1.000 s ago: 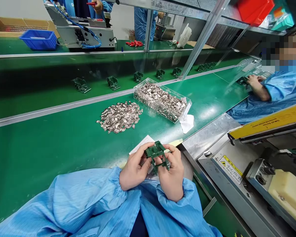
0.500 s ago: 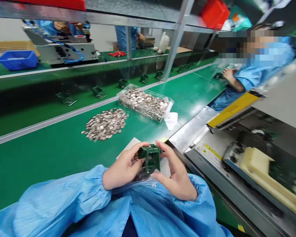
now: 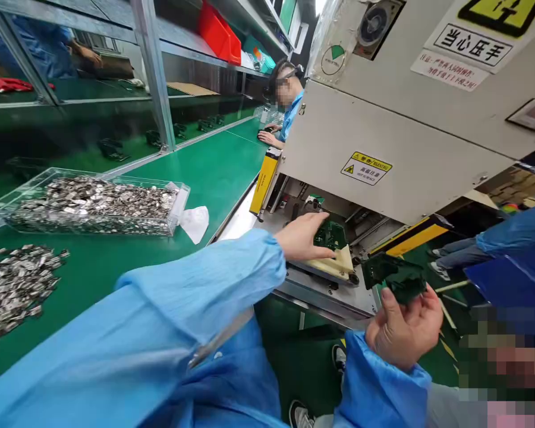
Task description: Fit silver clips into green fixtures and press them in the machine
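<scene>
My left hand [image 3: 304,239] reaches to the machine's cream fixture [image 3: 339,264], thumb and fingers spread around a dark green part [image 3: 330,235] seated in it. Whether the fingertips press on that part is hard to tell. Off to the right, my right hand [image 3: 405,330] holds another dark green plastic part [image 3: 395,276] between thumb and fingers, beside the fixture's right end and apart from it.
A grey press [image 3: 383,137] with warning labels overhangs the fixture. On the green bench, a clear box [image 3: 93,205] of small metal pieces stands near a loose metal pile [image 3: 18,291] and white paper [image 3: 195,224]. A co-worker [image 3: 289,98] sits beyond; another person is at right.
The view has swung right to the press. My hands, together on one green part before, are now apart: left at the fixture, right holding a green part farther right.
</scene>
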A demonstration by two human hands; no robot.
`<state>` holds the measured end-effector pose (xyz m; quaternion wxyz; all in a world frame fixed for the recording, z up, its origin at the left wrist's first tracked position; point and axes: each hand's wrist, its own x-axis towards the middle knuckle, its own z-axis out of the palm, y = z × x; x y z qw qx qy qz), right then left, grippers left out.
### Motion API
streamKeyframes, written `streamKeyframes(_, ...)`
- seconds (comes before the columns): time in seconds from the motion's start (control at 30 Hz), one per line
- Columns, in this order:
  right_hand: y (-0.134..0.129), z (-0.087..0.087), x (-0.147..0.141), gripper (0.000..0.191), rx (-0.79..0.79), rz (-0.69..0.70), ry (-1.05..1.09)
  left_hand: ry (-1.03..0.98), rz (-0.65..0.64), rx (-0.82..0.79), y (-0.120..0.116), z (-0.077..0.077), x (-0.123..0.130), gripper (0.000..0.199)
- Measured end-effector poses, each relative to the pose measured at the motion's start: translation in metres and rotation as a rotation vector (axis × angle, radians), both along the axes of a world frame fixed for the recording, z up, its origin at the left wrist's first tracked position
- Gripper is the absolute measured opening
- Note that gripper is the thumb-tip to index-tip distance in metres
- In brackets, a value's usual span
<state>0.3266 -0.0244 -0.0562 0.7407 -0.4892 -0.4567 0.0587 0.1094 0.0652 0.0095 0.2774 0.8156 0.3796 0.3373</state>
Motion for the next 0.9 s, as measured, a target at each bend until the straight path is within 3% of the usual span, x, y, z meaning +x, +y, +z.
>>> streamKeyframes(0.1,0.018,0.006,0.008,0.069,-0.024,0.011,0.005,-0.021,0.022,-0.119,0.020,-0.001,0.030,0.086)
streamKeyframes(0.2,0.039,0.014,0.008,0.071,-0.079,0.140,-0.092,-0.212,0.076,-0.186,0.019,-0.003,0.016,0.078)
streamKeyframes(0.3,0.063,0.025,0.004,0.071,-0.209,0.292,-0.315,-0.382,0.030,-0.274,-0.006,-0.007,-0.035,0.069)
streamKeyframes(0.4,0.083,0.038,0.003,0.066,-0.387,0.470,-0.498,-0.309,-0.011,-0.406,-0.048,-0.018,-0.101,0.057)
streamKeyframes(0.5,0.094,0.049,0.007,0.065,-0.512,0.591,-0.575,-0.205,0.073,-0.558,-0.088,-0.038,-0.153,0.058)
streamKeyframes(0.57,0.097,0.056,0.010,0.067,-0.540,0.598,-0.604,-0.183,0.149,-0.609,-0.103,-0.053,-0.170,0.060)
streamKeyframes(0.7,0.095,0.065,0.014,0.068,-0.567,0.562,-0.660,-0.195,0.173,-0.627,-0.104,-0.076,-0.171,0.063)
streamKeyframes(0.9,0.099,0.072,0.006,0.068,-0.615,0.519,-0.786,-0.177,0.149,-0.605,-0.083,-0.081,-0.154,0.065)
